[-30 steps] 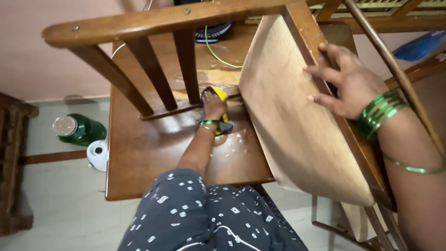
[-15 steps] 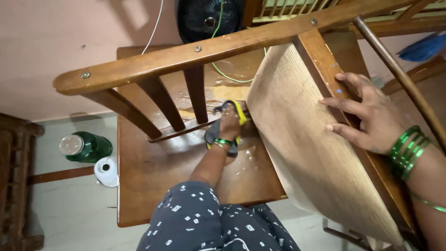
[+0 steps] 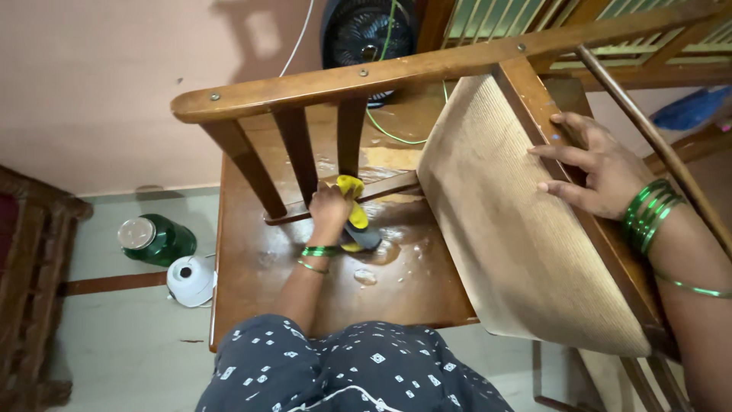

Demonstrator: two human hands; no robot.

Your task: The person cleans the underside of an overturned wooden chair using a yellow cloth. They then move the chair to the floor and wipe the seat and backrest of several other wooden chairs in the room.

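The left hand (image 3: 329,207) grips a yellow sponge (image 3: 355,221) at centre frame, on the wet table (image 3: 252,267) behind the chair's slats (image 3: 297,156). The right hand (image 3: 602,168), fingers spread, steadies the tilted chair seat (image 3: 518,229). A green bottle (image 3: 152,239) lies lower left.

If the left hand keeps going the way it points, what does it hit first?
Probably the chair's lower back rail: the left hand, gripping a yellow cloth, points at it, though depth is unclear.

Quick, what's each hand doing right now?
Left hand: closed on a yellow-and-grey sponge, pressed to the wet table.
Right hand: open, fingers spread flat on the tipped chair.
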